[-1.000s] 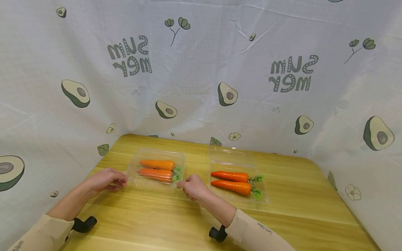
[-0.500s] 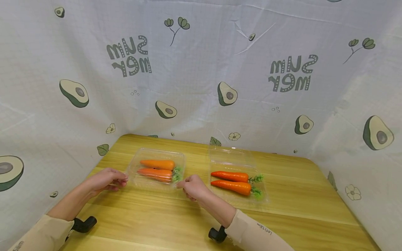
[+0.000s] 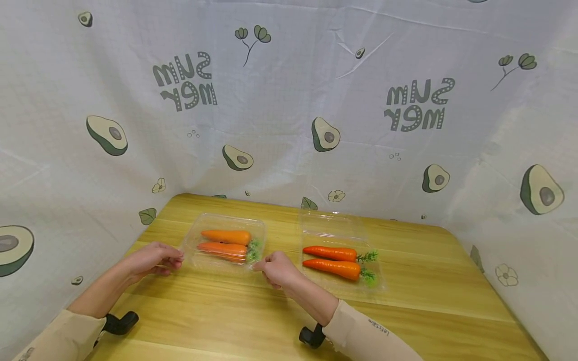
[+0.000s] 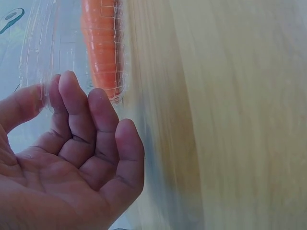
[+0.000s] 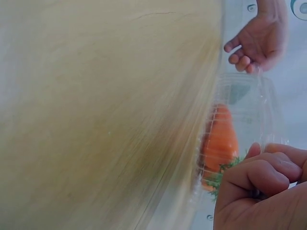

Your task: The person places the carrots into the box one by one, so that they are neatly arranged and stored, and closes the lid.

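A clear plastic clamshell box (image 3: 232, 217) with its lid down sits at the left of the table. Inside it lie two orange carrots (image 3: 226, 236) with green tops toward the right. My left hand (image 3: 155, 260) pinches the rim at the box's front left corner; in the left wrist view, thumb and index finger meet on the clear edge while the other fingers of that hand (image 4: 81, 158) curve loosely. At the front right corner my right hand (image 3: 279, 271) pinches the rim between thumb and bent index finger, its other fingers folded in the right wrist view.
Right of my right hand stands a second clear box (image 3: 334, 225), lid raised at the back, holding two carrots (image 3: 331, 267) side by side. The wooden table (image 3: 429, 281) ends at a white curtain (image 3: 280, 100) behind and on both sides.
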Tool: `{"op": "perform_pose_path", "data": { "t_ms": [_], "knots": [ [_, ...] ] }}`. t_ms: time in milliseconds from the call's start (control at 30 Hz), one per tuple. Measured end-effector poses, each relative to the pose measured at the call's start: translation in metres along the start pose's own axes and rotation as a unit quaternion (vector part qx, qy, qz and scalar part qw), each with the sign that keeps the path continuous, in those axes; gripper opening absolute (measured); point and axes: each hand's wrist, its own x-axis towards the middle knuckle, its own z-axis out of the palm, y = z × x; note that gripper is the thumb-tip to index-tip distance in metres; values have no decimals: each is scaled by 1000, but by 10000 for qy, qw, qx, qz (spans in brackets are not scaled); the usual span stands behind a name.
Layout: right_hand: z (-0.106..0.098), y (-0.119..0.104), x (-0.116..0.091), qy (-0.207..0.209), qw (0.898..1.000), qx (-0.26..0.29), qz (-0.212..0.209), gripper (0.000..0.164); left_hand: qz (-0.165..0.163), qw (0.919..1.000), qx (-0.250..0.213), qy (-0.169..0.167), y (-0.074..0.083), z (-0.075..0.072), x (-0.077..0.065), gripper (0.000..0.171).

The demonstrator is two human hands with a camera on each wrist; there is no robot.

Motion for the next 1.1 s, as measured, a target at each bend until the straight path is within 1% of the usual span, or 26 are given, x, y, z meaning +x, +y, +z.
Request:
{"op": "perform_pose_path", "data": {
  "t_ms": [267, 367, 433, 533, 600, 667, 800, 967, 1100],
  "knots": [
    [2, 1, 1, 30, 10000, -12, 55, 48, -5, 9989, 384, 275, -2, 1, 0, 34],
    [2, 2, 0, -16, 10000, -14, 22, 41, -20, 9976, 535, 448, -2, 1, 0, 34],
    [1, 2, -1, -53, 10000, -34, -15, 34, -1, 9950, 716, 701, 0, 1, 0, 32],
    [0, 2, -3, -111, 9999, -51, -77, 27, 58, 9856, 1141, 1249, 3, 2, -2, 31],
    [-2, 1, -5, -141, 9998, -63, -86, 29, 138, 9758, 1465, 1617, 7, 3, -3, 33],
    [-3, 0, -8, -187, 9998, -41, -77, 31, 226, 9658, 1762, 1887, 10, 5, -4, 37],
    [-8, -3, -13, -274, 9995, -125, -76, 34, 476, 9480, 2172, 2279, 21, 10, -4, 38],
    [-15, -4, -19, -387, 9988, -276, -126, 38, 825, 9311, 2358, 2657, 36, 19, -3, 34],
    [-23, -7, -26, -403, 9975, -550, -180, 37, 1169, 9240, 2336, 2794, 49, 27, -2, 33]
  ]
}}
